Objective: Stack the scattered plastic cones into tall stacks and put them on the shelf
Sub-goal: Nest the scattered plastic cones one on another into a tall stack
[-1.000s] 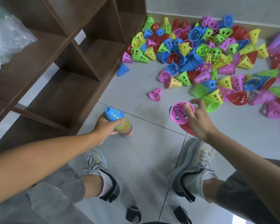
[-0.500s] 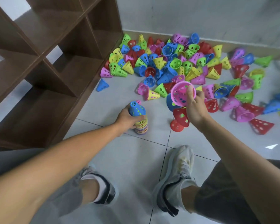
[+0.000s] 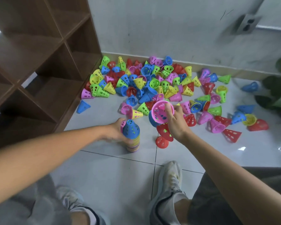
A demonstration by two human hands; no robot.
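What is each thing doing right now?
Left hand: grips the cone stack.
Cone stack: upright on the floor, blue cone on top.
Right hand: holds a pink cone.
Pink cone: lifted, opening facing up.
Cone pile: scattered on the floor.
Shelf: no cones visible.

Bright, even light; blurred edges

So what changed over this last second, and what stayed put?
The right hand lifted the pink cone, with a blue and a red cone nested behind it, away from the floor tiles and a little toward the stack of cones. Nothing was picked up or let go. The left hand still grips the blue-topped stack upright on the floor beside the wooden shelf.
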